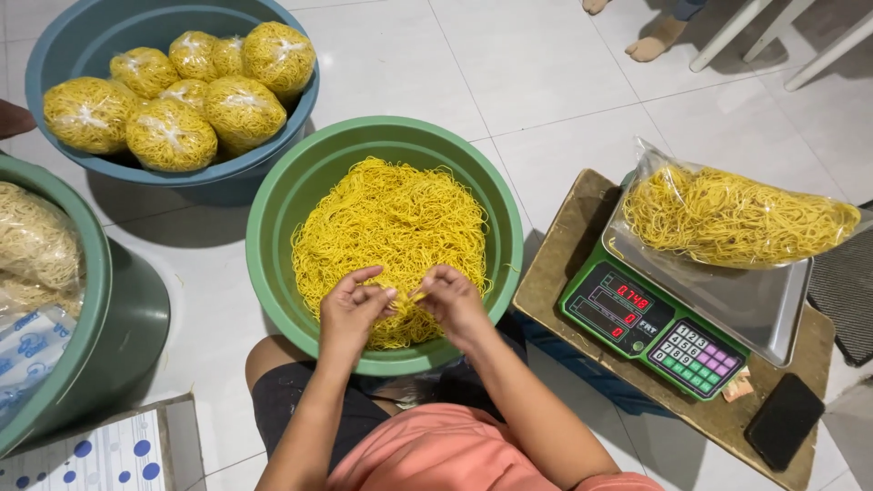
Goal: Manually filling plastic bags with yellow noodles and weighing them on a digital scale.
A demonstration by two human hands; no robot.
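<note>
I see my left hand [353, 305] and right hand [452, 300] close together, fingers pinched on strands of the loose yellow noodles [391, 227] filling the green basin [273, 209] beneath them. Right of my hands sits a digital scale [664, 332] (a bagged noodle portion [737, 218] lies on its pan).

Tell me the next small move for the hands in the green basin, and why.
Probably lift a small pinch of noodles toward the bag on the scale. Both the left hand and right hand are pinching strands at the near rim of the basin, and the bag lies open on the scale pan.
</note>
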